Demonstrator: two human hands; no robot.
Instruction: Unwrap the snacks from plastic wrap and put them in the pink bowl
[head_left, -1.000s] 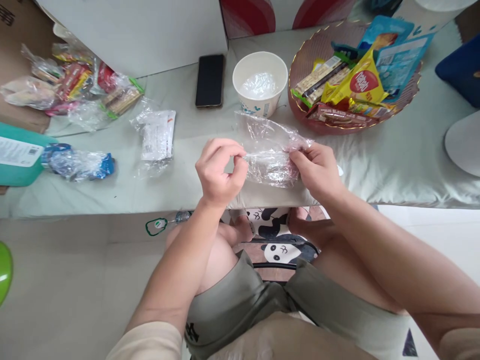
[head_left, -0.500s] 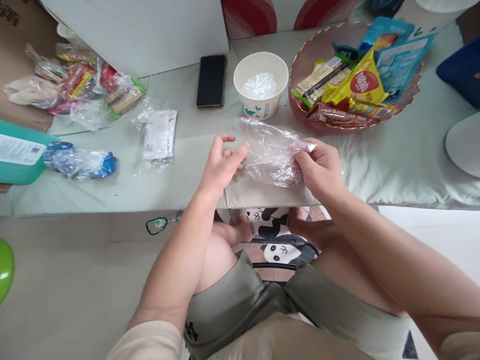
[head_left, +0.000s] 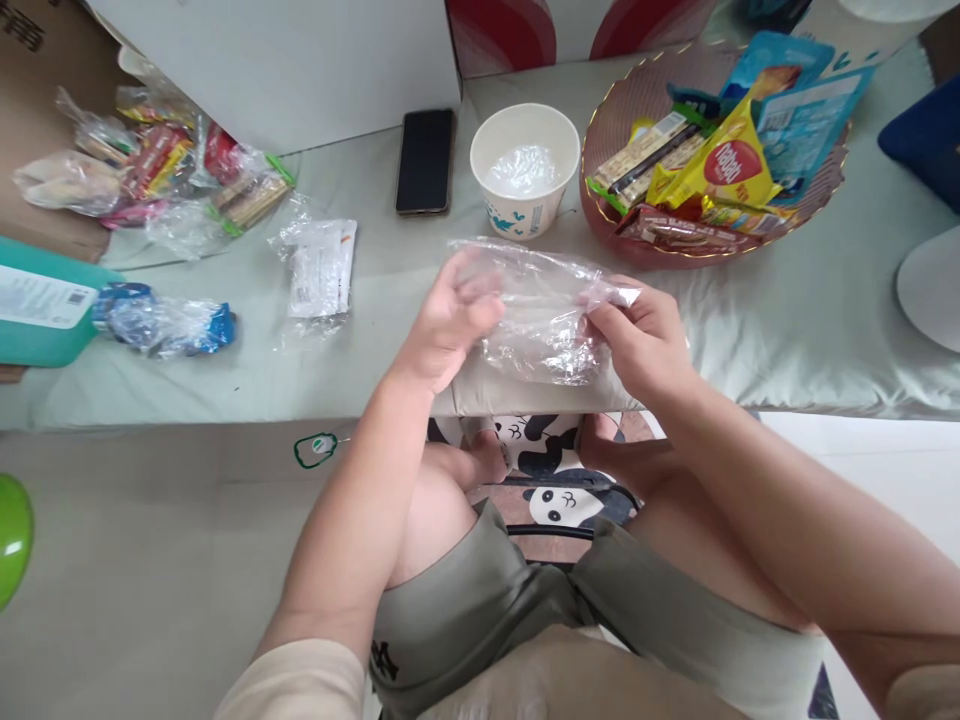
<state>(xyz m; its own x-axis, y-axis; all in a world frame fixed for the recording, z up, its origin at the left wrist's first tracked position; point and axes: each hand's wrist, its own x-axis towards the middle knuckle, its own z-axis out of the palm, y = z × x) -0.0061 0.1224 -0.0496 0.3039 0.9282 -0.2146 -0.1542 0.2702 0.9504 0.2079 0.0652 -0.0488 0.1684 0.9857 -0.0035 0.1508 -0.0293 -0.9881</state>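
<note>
A clear plastic bag [head_left: 544, 335] is stretched between my hands above the front of the table. My right hand [head_left: 645, 330] pinches its right end between thumb and fingers. My left hand [head_left: 457, 320] is at the bag's left end, its fingers spread and seen through the film, the thumb apart on the near side. Whether those fingers are inside the bag or behind it, I cannot tell. Just beyond the bag stands a white paper bowl [head_left: 525, 215] with crumpled clear plastic [head_left: 523, 172] inside.
Right of the bowl is a pink glass basket [head_left: 600, 225] of packaged snacks. A phone [head_left: 425, 162] lies behind. To the left are a wrapped white packet [head_left: 322, 265], a blue plastic-wrapped item [head_left: 165, 320], a teal container [head_left: 45, 305] and a pile of bagged snacks [head_left: 157, 165].
My left hand has moved slightly up and its fingers have spread against the film, opening out the bag's left end. My right hand keeps its pinch.
</note>
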